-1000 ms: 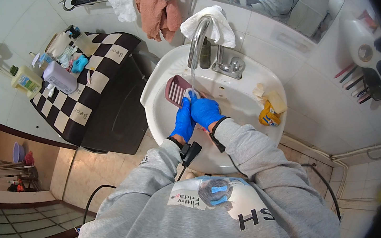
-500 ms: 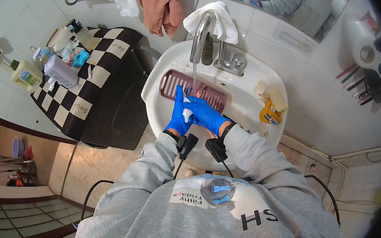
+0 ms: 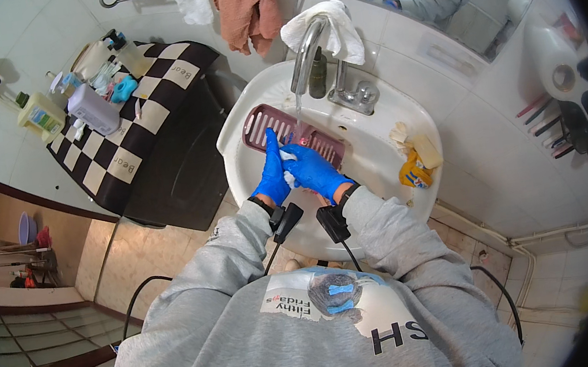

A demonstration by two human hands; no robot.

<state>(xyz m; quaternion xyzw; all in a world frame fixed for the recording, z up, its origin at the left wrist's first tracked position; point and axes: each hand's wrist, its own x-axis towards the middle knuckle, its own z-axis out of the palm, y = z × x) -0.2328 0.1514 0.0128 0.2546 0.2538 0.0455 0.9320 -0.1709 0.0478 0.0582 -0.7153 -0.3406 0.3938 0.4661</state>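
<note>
Both my hands wear blue gloves and meet over the white sink (image 3: 378, 177). My left hand (image 3: 269, 175) has its fingers stretched out toward the tap, the palm turned to the right. My right hand (image 3: 313, 169) closes against that palm, with its fingers bent. Between them shows a small white wad (image 3: 289, 178), soft-looking; whether it is cloth or foam I cannot tell. Just beyond my hands a mauve slotted tray (image 3: 253, 131) lies tilted in the basin. Water runs from the metal tap (image 3: 307, 58) onto it, near a small red spot.
A white cloth (image 3: 334, 28) drapes over the tap; a dark green bottle (image 3: 318, 76) stands behind the basin. On the right rim lie a yellow packet (image 3: 413, 172) and a pale block (image 3: 425, 151). Left, a checkered cover (image 3: 129, 159) carries several bottles. A mirror (image 3: 456, 6) hangs above.
My hands have shifted very slightly, still pressed together around the white wad. The view has moved a little; the water keeps running.
</note>
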